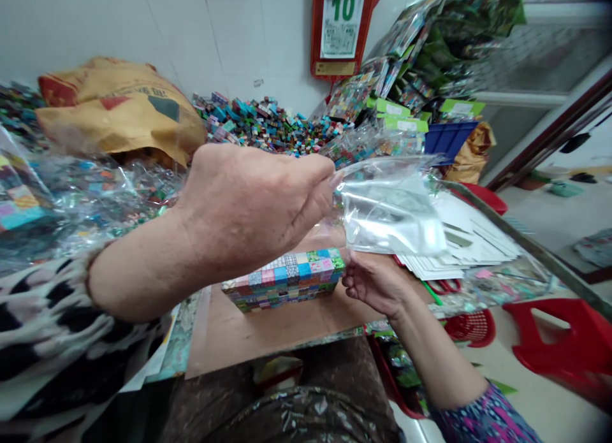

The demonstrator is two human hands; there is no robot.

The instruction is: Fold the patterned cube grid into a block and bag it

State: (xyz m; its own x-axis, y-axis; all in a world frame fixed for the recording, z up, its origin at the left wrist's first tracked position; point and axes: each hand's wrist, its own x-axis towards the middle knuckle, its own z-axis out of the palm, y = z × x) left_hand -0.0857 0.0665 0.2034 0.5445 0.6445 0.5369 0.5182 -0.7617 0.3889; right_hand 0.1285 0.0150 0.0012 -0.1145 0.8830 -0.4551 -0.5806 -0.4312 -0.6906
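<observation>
With the left hand [258, 197] pinching the clear plastic bag [392, 217] at a corner, hold the film taut, clear of the patterned block [287, 278] lying on the cardboard [272, 331]; the right hand [377, 285] curls beside the block, its grip unclear.

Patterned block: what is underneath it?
The patterned block appears to rest on a brown sheet, whose bare surface shows in front of it. The part directly beneath is covered by the block, so anything there cannot be seen.
</observation>
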